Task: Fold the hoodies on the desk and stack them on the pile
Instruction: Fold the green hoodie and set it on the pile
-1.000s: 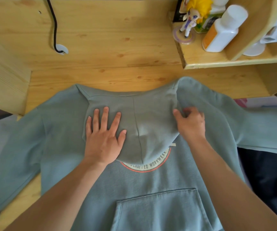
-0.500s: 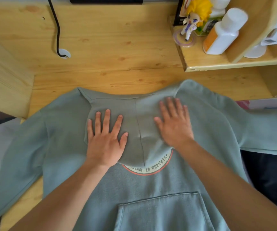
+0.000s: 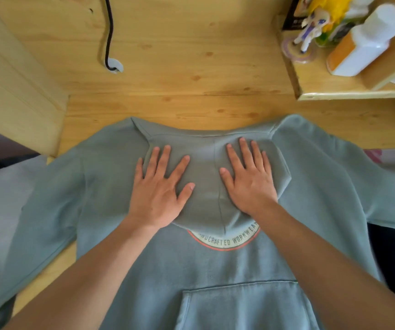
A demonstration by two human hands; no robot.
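Both hands, left hand (image 3: pixel 157 194) and right hand (image 3: pixel 248 179), pressed flat with fingers spread on the hood (image 3: pixel 206 163), folded down over the sage-green hoodie (image 3: pixel 227 265) at frame centre on the desk (image 3: pixel 191 67). Sleeves remained unfolded; stacking was apparently still ahead.

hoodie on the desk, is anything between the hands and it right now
Nothing visible. The left hand and right hand both lie flat, fingers straight, directly on the hood folded down over the hoodie. The pile it must go to is not clearly in view.
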